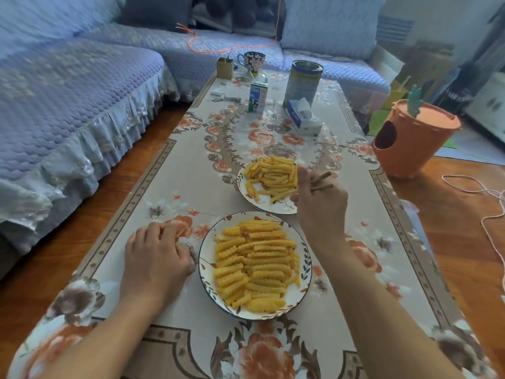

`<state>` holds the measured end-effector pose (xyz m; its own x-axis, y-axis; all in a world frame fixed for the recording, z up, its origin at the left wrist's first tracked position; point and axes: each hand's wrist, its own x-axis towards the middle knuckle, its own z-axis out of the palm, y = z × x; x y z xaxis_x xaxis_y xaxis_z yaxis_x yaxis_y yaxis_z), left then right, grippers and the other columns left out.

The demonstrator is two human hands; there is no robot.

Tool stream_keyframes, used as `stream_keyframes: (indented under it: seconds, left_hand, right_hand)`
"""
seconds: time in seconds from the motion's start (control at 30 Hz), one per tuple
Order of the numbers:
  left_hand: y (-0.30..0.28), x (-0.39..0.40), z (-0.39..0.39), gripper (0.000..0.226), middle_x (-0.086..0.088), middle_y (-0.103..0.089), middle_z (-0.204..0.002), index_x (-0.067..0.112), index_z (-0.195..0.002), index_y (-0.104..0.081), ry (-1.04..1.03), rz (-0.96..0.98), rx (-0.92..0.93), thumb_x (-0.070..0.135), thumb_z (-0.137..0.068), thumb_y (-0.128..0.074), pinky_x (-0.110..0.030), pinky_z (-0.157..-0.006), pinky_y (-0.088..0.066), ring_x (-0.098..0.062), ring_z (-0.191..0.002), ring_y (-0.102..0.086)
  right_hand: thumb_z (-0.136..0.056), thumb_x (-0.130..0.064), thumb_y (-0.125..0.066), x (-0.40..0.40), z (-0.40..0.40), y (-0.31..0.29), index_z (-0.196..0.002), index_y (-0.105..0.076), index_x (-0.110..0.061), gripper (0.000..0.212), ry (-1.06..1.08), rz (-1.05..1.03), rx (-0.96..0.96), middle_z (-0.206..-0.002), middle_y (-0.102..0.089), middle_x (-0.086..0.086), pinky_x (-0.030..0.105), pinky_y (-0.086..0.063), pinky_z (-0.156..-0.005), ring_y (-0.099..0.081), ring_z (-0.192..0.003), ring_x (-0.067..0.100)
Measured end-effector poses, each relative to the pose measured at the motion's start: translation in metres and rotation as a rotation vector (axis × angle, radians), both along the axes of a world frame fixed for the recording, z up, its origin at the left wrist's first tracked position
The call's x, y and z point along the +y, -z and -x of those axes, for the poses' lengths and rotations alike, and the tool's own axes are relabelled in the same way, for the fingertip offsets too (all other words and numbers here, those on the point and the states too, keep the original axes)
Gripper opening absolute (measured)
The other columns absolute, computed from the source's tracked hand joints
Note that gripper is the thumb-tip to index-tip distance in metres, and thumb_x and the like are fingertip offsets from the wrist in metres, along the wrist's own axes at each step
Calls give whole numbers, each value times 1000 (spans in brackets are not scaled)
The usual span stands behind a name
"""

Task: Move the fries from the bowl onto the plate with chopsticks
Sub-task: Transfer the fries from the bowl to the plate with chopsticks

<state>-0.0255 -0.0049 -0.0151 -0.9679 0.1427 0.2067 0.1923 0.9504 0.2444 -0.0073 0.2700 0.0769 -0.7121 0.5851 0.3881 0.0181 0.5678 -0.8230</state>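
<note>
I see crinkle-cut yellow fries in two dishes. The far dish (241, 184), white with a dark rim and just left of my right hand (321, 206), holds a loose heap of fries (273, 172) lying at mixed angles; whether it is the bowl or the plate I cannot tell. The near dish (205, 258), between my two hands, carries fries (257, 263) laid mostly side by side, their long axes running left to right with a slight tilt.

My right hand has its fingers curled around a pair of brown chopsticks (322, 181); their upper ends stick out to the right above the knuckles, and the tips reach left into the far heap, hidden among the fries.

My left hand (158, 255) rests knuckles-up on the bench (164, 176), fingers loosely curled and holding nothing, just left of the near dish's rim.

Beyond the right hand stand a milk carton (258, 97), a tall tin (302, 82), a tissue pack (303, 116) and a patterned mug (252, 61). Right of it sits an orange bin (410, 140) on the floor.
</note>
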Motion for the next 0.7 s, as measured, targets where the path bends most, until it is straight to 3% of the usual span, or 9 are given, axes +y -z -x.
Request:
stream_keyframes:
  seconds: [0.07,0.23,0.5,0.7]
  left_hand:
    - [0,-1,1,42,-7,-58,-109,19,-119,-60,2,3,-1,33,-85,-39,-48,-95,-45,-27,-103,-49]
    - [2,0,2,43,-10,-59,-110,17,-118,-62,-9,3,0,32,-84,-40,-50,-95,-45,-30,-103,-50]
    - [1,-1,1,41,-10,-59,-109,16,-117,-62,-2,-7,0,31,-85,-41,-49,-96,-44,-30,-103,-50]
    - [1,-1,2,42,-11,-59,-110,14,-117,-62,-8,3,-12,32,-85,-40,-49,-97,-43,-30,-103,-50]
  right_hand:
    - [-103,-49,-49,5,-4,-3,-78,-71,-13,49,32,-33,-52,-63,-70,4,45,-60,-71,-72,-64,21]
    - [-103,-41,-55,28,-25,-12,-72,-66,-28,36,131,136,-47,-57,-71,-1,50,-63,-70,-74,-59,19]
    - [-104,-47,-50,27,-14,-11,-74,-66,-25,41,123,109,-90,-55,-70,0,51,-62,-74,-74,-60,19]
    - [-108,-36,-48,27,-41,-41,-78,-66,-8,45,138,358,49,-63,-70,11,43,-65,-63,-72,-53,23]
